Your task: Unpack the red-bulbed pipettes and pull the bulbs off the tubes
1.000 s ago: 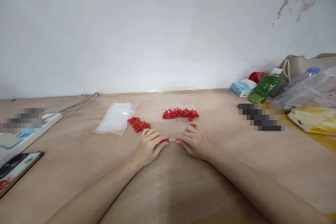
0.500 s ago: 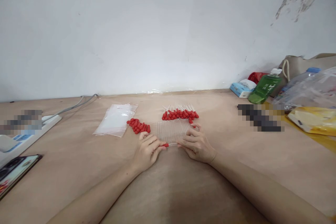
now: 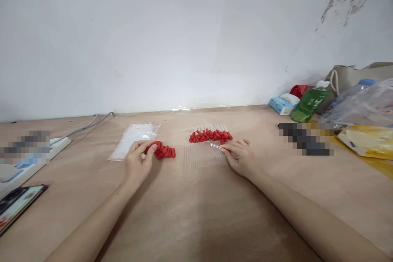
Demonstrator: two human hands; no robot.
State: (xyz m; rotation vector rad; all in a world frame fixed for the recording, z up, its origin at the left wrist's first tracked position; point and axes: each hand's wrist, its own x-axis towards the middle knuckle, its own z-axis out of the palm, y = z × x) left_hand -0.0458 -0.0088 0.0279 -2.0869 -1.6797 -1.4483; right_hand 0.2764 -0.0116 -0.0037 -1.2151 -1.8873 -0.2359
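Note:
My left hand [image 3: 138, 160] is at the left end of a pile of red rubber bulbs [image 3: 166, 151], its thumb and fingers closed around a bulb there; the fingertips are partly hidden. A thin clear tube [image 3: 216, 146] is pinched between the thumb and fingers of my right hand [image 3: 241, 156], its free end pointing left. Under and beside it, a row of clear tubes [image 3: 201, 157] lies side by side on the table. Just behind that row is a heap of droppers [image 3: 210, 135], their red bulbs toward me and pale tips toward the wall.
Clear plastic bags [image 3: 135, 141] lie behind my left hand. On the left are a power strip [image 3: 37, 161] with a grey cable and a phone [image 3: 20, 202]. At the right stand a tissue pack [image 3: 281, 105], a green bottle [image 3: 310, 102] and plastic packaging [image 3: 365, 102].
My hands have moved apart from the red-ended tube they held together. The left went left to the bulb pile; the right rose slightly and now holds a clear tube.

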